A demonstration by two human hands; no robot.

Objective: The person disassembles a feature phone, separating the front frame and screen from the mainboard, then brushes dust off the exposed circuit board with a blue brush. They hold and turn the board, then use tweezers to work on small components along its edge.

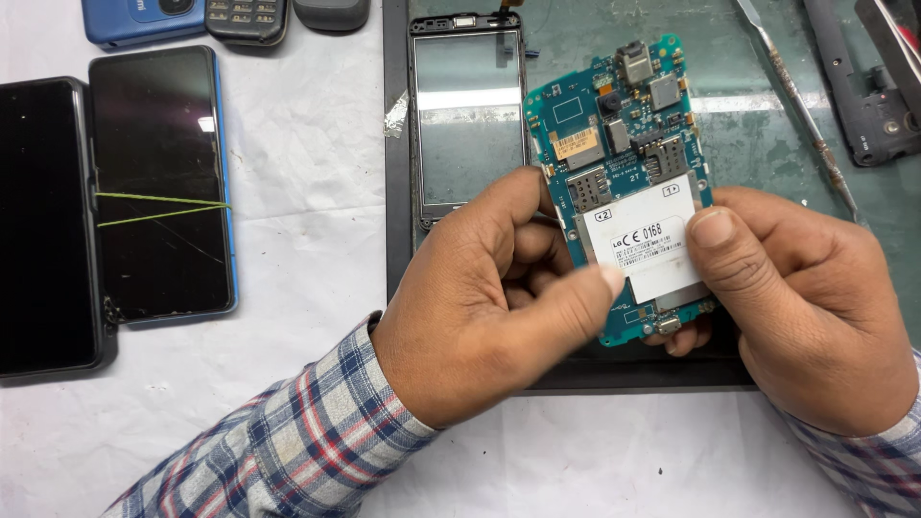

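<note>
A: And the circuit board (624,163) is held up between both hands, teal side showing, a white label across its lower half.

B: The grip itself?

A: The left hand (480,307) is closed on the board's left edge, the thumb laid across the label's lower corner, fingers curled behind. The right hand (806,297) is clamped on the right edge, thumb pressed flat on the label, fingertips just seen under the bottom edge.

B: And around that grip?

A: Behind the board, just beyond the left knuckles, a glass screen panel (467,115) is laid flat on a dark green mat (748,144). Past the right hand, a thin metal tool (801,115) is stretched across that mat. Well off beyond the left wrist, two dark phones (115,201) are set side by side on white paper (307,192), one banded with green elastic.
</note>
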